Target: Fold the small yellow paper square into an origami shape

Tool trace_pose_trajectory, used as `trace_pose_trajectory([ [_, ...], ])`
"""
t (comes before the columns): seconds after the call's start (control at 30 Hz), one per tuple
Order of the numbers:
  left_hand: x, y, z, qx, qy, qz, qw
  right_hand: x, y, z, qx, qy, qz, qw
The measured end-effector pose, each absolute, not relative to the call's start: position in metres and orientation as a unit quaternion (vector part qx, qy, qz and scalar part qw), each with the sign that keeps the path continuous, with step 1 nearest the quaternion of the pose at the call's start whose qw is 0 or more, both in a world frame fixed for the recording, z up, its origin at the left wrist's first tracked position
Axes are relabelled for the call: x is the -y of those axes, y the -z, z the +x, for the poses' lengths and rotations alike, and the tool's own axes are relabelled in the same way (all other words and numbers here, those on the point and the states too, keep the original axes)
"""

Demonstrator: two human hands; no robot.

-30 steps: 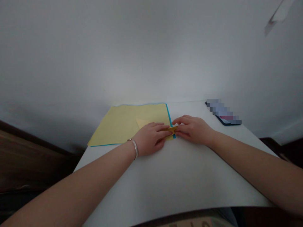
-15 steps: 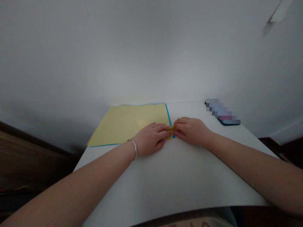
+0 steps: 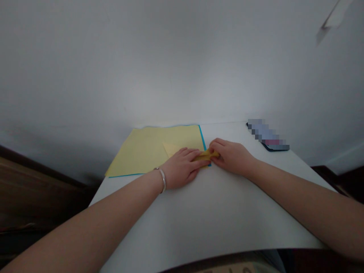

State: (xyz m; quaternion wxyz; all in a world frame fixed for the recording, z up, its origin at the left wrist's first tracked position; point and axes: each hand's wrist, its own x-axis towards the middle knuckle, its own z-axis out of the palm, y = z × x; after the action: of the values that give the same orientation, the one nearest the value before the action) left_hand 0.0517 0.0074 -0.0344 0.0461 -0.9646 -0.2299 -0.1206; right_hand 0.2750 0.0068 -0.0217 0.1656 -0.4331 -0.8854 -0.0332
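A piece of folded yellow paper [image 3: 205, 155] lies across the right edge of the yellow sheets. My left hand [image 3: 182, 167] rests flat over its left part, fingers stretched out and somewhat apart, holding it down. At the other end, my right hand [image 3: 229, 156] is closed, pinching the paper between thumb and fingers. A pale pointed flap [image 3: 170, 148] shows beyond my left hand; whether it belongs to the same folded piece is hidden by the hand. Beneath are large yellow sheets [image 3: 148, 148] with a blue edge [image 3: 202, 137] showing along the right and front.
A phone [image 3: 267, 136], its screen blurred out, lies at the back right of the white table [image 3: 216, 212]. The wall [image 3: 170, 68] rises right behind the table. Brown wooden furniture [image 3: 31, 185] stands at the left.
My right hand has shifted slightly right and up, and more of the folded paper shows between the hands. The fingers of my left hand have slid a little to the right.
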Motion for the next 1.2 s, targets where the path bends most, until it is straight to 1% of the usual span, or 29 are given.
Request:
trace_pose_trajectory([
  [0.1,-0.008,0.035,0.051,0.232,0.123,-0.964,0.042,-0.01,0.023,0.28,0.888,0.009,-0.424,0.178],
  [0.23,-0.007,0.035,0.051,0.23,0.128,-0.964,0.032,-0.016,0.025,0.291,0.917,-0.019,-0.357,0.176],
  [0.37,-0.007,0.036,0.051,0.23,0.127,-0.965,0.025,-0.017,0.023,0.298,0.935,0.049,-0.315,0.154],
  [0.5,-0.007,0.036,0.051,0.23,0.125,-0.965,0.028,-0.015,0.022,0.297,0.932,0.121,-0.314,0.137],
  [0.8,-0.008,0.035,0.053,0.238,0.116,-0.964,0.027,-0.014,0.018,0.295,0.925,0.193,-0.307,0.115],
  [1.03,-0.009,0.036,0.054,0.242,0.102,-0.965,0.003,-0.012,0.007,0.294,0.94,0.194,-0.279,0.023],
  [1.2,-0.009,0.036,0.053,0.254,0.101,-0.962,0.008,-0.008,0.003,0.292,0.939,0.18,-0.291,-0.008],
])
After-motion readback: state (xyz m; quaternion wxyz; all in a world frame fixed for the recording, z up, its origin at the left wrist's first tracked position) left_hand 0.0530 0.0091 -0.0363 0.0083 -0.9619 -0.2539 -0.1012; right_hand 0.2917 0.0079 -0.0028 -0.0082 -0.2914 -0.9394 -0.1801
